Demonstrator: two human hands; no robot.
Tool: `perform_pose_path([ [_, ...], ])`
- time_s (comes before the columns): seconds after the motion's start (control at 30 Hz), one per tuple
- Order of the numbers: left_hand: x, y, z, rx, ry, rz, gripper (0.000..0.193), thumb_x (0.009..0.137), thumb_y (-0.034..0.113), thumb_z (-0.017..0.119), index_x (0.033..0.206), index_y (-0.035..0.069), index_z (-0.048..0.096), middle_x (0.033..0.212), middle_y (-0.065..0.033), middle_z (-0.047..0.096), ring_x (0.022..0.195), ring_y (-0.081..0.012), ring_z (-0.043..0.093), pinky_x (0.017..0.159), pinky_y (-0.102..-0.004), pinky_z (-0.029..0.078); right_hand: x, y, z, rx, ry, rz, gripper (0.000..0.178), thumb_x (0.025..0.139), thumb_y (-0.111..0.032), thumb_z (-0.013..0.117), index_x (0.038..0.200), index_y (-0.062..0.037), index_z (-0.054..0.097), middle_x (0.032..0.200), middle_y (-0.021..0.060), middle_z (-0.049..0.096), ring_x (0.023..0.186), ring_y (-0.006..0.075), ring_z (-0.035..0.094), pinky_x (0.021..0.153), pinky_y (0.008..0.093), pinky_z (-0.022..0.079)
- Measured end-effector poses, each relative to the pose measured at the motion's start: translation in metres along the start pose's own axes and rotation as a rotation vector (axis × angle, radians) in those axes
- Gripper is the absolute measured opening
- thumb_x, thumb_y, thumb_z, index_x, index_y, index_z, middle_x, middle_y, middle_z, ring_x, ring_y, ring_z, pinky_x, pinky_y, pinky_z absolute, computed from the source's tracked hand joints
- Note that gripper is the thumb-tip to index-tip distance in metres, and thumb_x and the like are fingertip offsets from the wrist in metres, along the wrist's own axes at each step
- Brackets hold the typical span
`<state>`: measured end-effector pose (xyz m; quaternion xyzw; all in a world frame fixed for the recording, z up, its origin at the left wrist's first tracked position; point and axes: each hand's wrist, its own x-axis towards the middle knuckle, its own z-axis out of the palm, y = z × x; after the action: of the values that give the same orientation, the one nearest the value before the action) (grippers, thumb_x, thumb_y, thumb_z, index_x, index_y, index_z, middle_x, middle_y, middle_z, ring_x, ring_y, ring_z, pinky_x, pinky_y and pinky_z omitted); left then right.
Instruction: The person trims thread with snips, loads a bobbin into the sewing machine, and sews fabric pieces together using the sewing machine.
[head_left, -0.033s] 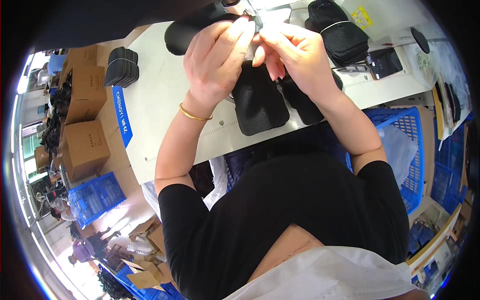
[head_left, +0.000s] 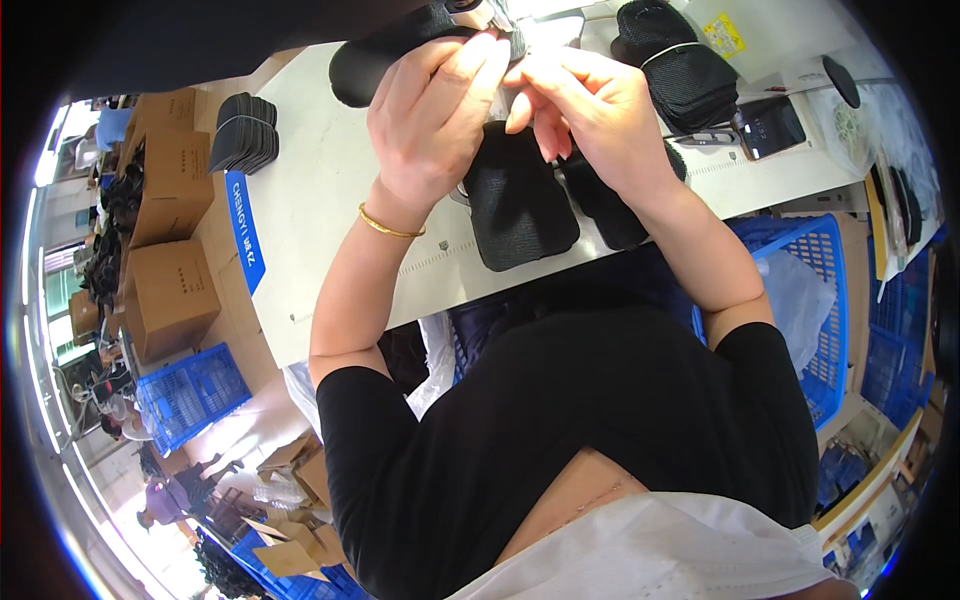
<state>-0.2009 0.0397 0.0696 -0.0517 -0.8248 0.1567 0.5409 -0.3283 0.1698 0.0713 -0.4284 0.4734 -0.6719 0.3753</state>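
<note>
Between pinching left hand point(head_left: 435, 115) and right hand point(head_left: 590, 110), a tiny item stays hidden above the black pouch point(head_left: 515, 200).

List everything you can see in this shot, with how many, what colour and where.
black fabric piece: one, black, held up at the top, both hands on it
black mesh pieces: two, black, flat on the table under the hands
stack of black pieces: one, black, table's far left
bundle of black pieces: one, black, table's upper right
white table: one, white
blue crate: one, blue, right of the table
cardboard boxes: several, brown, left floor
gold bangle: one, left wrist
left hand: fingers pinching the fabric piece
right hand: fingers pinching beside it
</note>
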Motion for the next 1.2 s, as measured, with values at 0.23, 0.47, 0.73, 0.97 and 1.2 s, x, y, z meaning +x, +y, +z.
perform_pose_path([
  [0.23, 0.001, -0.006, 0.008, 0.038, 0.023, -0.01, 0.026, 0.064, 0.003, 0.068, 0.09, 0.0, 0.071, 0.092, -0.0061, 0.068, 0.086, -0.0215, 0.065, 0.067, -0.0311, 0.054, -0.005, 0.003, -0.005, -0.044, -0.035, 0.025, 0.022, 0.095, -0.014, 0.055, 0.089, 0.0014, 0.07, 0.071, 0.007, 0.071, 0.047, 0.0057, 0.057, 0.043, 0.0196, 0.04],
  [0.47, 0.013, 0.012, 0.002, 0.082, -0.077, -0.105, 0.025, 0.063, 0.005, 0.069, 0.087, 0.0, 0.069, 0.085, -0.0049, 0.063, 0.077, -0.0197, 0.059, 0.061, -0.0308, 0.05, -0.003, 0.005, -0.005, -0.078, -0.048, 0.037, 0.021, 0.094, -0.014, 0.056, 0.089, -0.0005, 0.072, 0.07, 0.0061, 0.07, 0.048, 0.0057, 0.057, 0.044, 0.0202, 0.041],
  [0.73, 0.001, 0.002, -0.009, 0.021, -0.181, -0.223, 0.029, 0.075, -0.006, 0.07, 0.104, -0.003, 0.07, 0.105, -0.0124, 0.068, 0.096, -0.0284, 0.064, 0.082, -0.033, 0.053, -0.007, 0.003, -0.012, -0.065, -0.073, 0.08, 0.02, 0.095, -0.016, 0.059, 0.092, -0.002, 0.072, 0.073, 0.0047, 0.071, 0.05, 0.0061, 0.058, 0.046, 0.0198, 0.042],
  [0.97, -0.024, -0.032, -0.029, -0.057, -0.207, -0.038, 0.042, 0.063, -0.002, 0.067, 0.105, 0.002, 0.071, 0.107, -0.0105, 0.068, 0.092, -0.0241, 0.067, 0.076, -0.0308, 0.055, -0.01, 0.007, 0.0, -0.062, -0.07, 0.038, 0.022, 0.099, -0.017, 0.058, 0.105, 0.0009, 0.069, 0.083, 0.0062, 0.072, 0.06, 0.0069, 0.062, 0.052, 0.0171, 0.045],
  [1.2, 0.023, 0.02, -0.042, -0.023, -0.307, -0.116, 0.031, 0.062, 0.003, 0.068, 0.093, 0.004, 0.07, 0.088, -0.0021, 0.062, 0.062, -0.0153, 0.054, 0.052, -0.026, 0.045, -0.019, 0.015, 0.011, 0.075, -0.118, -0.008, 0.018, 0.098, -0.012, 0.057, 0.097, 0.0033, 0.067, 0.077, 0.0002, 0.061, 0.063, 0.0054, 0.059, 0.055, 0.0223, 0.053],
])
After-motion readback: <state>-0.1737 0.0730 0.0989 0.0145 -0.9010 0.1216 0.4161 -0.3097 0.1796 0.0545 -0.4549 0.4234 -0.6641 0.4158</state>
